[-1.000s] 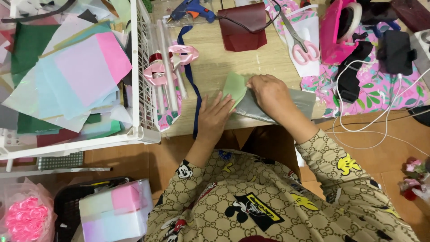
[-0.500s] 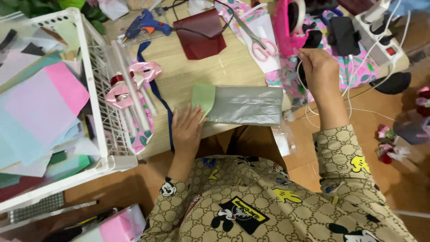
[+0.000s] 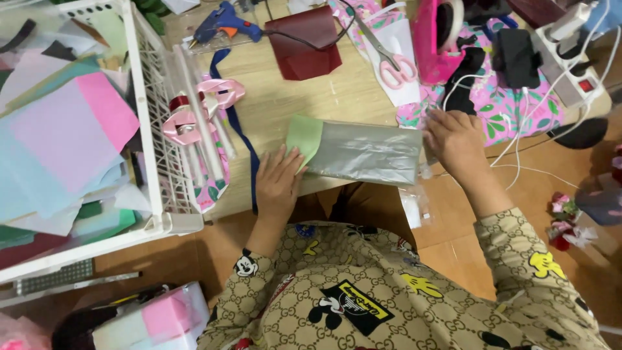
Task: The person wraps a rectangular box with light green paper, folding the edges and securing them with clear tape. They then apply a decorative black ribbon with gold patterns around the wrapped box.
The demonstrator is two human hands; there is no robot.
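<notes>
On the wooden table (image 3: pixel 363 97), we are pressing our flat, open left hand (image 3: pixel 278 178) beside the green felt (image 3: pixel 304 136). Our right hand (image 3: pixel 453 139), fingers loosely spread, is touching the grey sheet's (image 3: pixel 366 152) end; pressing evenly is probably keeping it flat.

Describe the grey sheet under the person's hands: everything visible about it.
The grey sheet is a long, slightly shiny rectangle, like felt or foil, lying flat at the wooden table's near edge. A light green piece sticks out at its left end. The left hand presses that end; the right hand touches its right end.
</notes>
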